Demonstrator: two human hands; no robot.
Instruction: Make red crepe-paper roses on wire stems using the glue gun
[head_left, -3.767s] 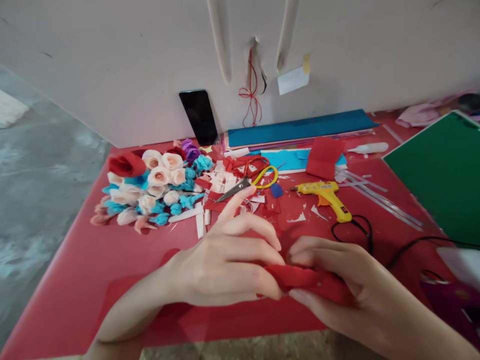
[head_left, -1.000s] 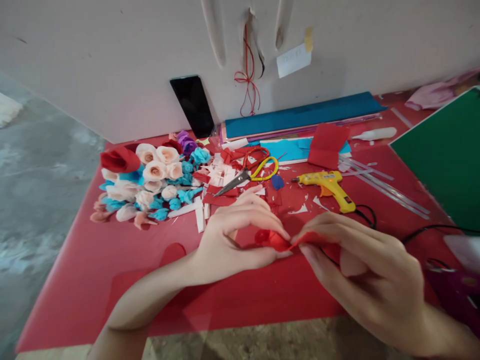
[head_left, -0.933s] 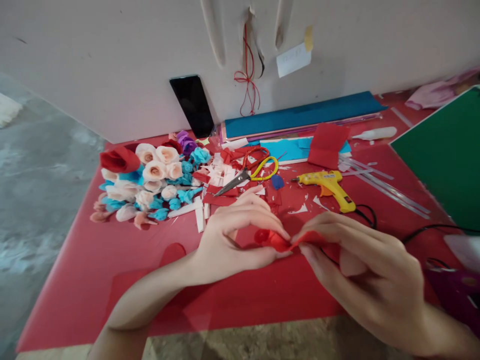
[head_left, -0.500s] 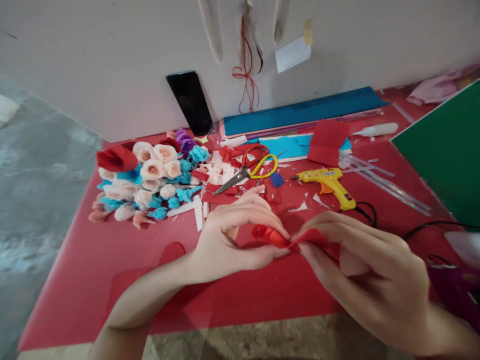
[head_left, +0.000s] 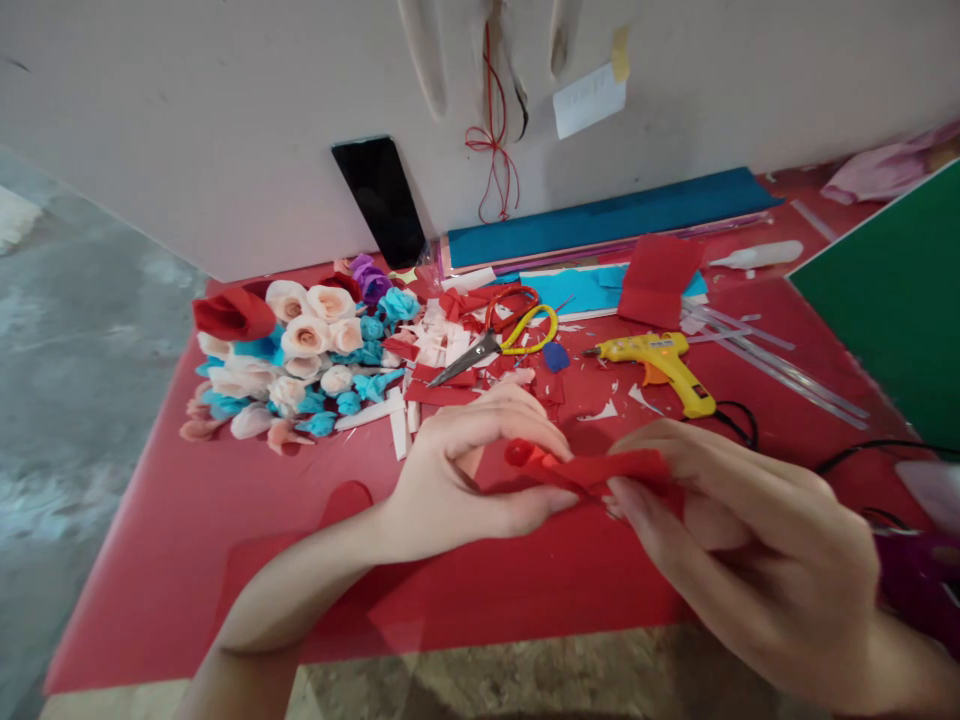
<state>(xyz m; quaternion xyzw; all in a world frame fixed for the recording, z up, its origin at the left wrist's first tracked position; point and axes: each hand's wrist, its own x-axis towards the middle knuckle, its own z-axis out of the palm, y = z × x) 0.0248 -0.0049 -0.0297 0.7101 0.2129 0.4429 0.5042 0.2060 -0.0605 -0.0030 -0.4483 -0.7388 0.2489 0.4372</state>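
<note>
Both hands hold a strip of red crepe paper (head_left: 630,466) above the front of the red table. My left hand (head_left: 480,470) pinches the rolled end, where a small coiled red bud shows, between thumb and fingers. My right hand (head_left: 750,540) grips the flatter, loose end of the strip between thumb and fingertips. Some of its fingers are hidden behind the paper. Just beyond the hands lie scissors (head_left: 480,354) with red and yellow handles, and a yellow glue gun (head_left: 651,360).
Several paper flowers (head_left: 304,337) crowd the table's left side. Paper scraps (head_left: 439,345) lie around the scissors. A phone (head_left: 382,200) leans on the white wall. Blue paper (head_left: 615,215), folded red paper (head_left: 656,280), clear glue sticks (head_left: 780,365) and a green board (head_left: 892,300) are behind and right.
My right hand has moved slightly right, away from my left, and more of the red strip shows between them. My left hand stays nearly in place.
</note>
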